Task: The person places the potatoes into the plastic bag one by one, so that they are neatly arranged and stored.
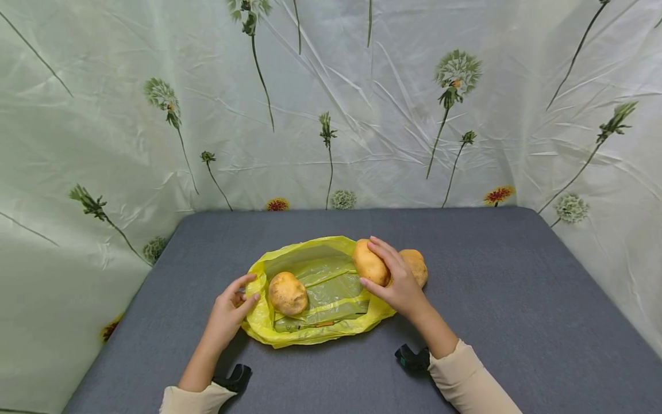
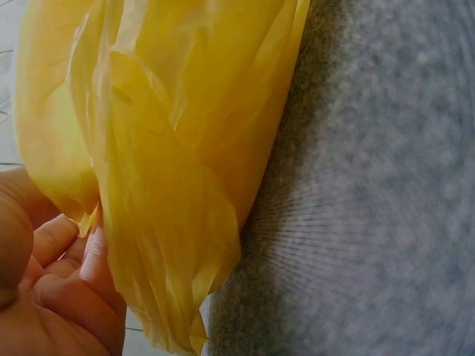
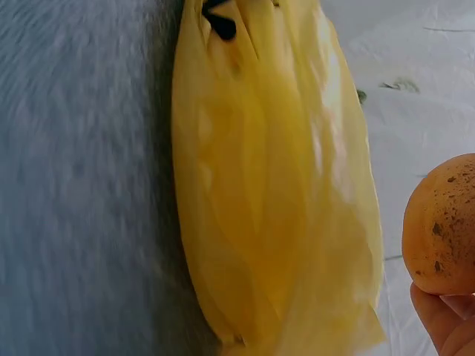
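A yellow plastic bag (image 1: 331, 333) lies with its mouth spread wide, and one potato (image 1: 288, 294) sits inside at its left. My left hand (image 1: 230, 310) pinches the bag's left rim between thumb and fingers. In the left wrist view, folds of the bag (image 2: 171, 163) hang beside the fingers (image 2: 93, 259). My right hand (image 1: 395, 282) grips a second potato (image 1: 370, 263) over the bag's right rim. Dark specks mark this potato (image 3: 445, 230) in the right wrist view. Behind the right hand another potato (image 1: 415, 268) shows partly, just right of the bag.
The grey cloth-covered table (image 1: 496, 322) stretches around the bag on all sides. At its back and left hangs a pale curtain (image 1: 383, 103) printed with dandelions. Black camera mounts (image 1: 238, 378) sit at both wrists, close above the table.
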### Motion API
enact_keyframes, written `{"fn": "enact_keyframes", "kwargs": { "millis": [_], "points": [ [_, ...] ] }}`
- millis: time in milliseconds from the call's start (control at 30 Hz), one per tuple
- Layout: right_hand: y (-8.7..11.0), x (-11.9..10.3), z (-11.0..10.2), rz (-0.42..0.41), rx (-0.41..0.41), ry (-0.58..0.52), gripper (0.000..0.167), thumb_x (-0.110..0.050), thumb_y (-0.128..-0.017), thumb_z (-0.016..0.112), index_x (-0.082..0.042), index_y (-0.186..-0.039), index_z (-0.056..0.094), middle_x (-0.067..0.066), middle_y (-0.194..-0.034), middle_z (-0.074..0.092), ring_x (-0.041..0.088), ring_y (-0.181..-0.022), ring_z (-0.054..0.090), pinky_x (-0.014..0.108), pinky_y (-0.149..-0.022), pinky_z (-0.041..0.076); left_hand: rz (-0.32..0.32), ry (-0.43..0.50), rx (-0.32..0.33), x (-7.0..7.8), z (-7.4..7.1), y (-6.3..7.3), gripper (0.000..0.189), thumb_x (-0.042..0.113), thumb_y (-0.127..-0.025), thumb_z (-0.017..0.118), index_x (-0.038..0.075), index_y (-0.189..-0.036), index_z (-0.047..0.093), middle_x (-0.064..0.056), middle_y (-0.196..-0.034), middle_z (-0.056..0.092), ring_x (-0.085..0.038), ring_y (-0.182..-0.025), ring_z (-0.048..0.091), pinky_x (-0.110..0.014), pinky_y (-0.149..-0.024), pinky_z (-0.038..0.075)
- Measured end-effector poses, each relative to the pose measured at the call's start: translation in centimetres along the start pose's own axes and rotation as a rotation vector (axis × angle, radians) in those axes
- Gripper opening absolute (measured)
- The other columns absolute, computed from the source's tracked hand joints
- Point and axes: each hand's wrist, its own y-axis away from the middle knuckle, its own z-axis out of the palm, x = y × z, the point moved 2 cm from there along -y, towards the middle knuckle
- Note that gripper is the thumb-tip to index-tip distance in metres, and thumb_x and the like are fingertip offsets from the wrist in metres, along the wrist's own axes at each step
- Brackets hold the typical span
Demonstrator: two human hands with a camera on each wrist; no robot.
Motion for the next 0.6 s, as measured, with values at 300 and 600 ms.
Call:
{"fn": "enact_keyframes", "kwargs": {
  "millis": [300, 600],
  "points": [
    [0.2, 0.3, 2.5, 0.049, -0.081, -0.046, 0.064, -0.016, -0.072, 0.075, -0.008, -0.128, 0.047, 0.009, -0.134, 0.04, 0.024, -0.122, 0.038, 0.045, -0.087, 0.04, 0.016, 0.005, -0.007, 0.0, 0.0, 0.0, 0.042, 0.005, -0.084, 0.063, 0.003, -0.123, 0.049, -0.009, -0.075, 0.049, -0.008, -0.057, 0.045, -0.023, -0.047, 0.041],
    [0.0, 0.5, 4.7, 0.105, -0.168, -0.083, 0.062, -0.02, -0.074, 0.075, -0.009, -0.128, 0.047, 0.009, -0.134, 0.039, 0.023, -0.121, 0.038, 0.043, -0.085, 0.042, 0.024, -0.004, -0.007, -0.1, -0.1, 0.0, 0.042, 0.006, -0.084, 0.063, 0.004, -0.123, 0.049, -0.01, -0.078, 0.049, -0.009, -0.058, 0.045, -0.023, -0.046, 0.041]
  ]
}}
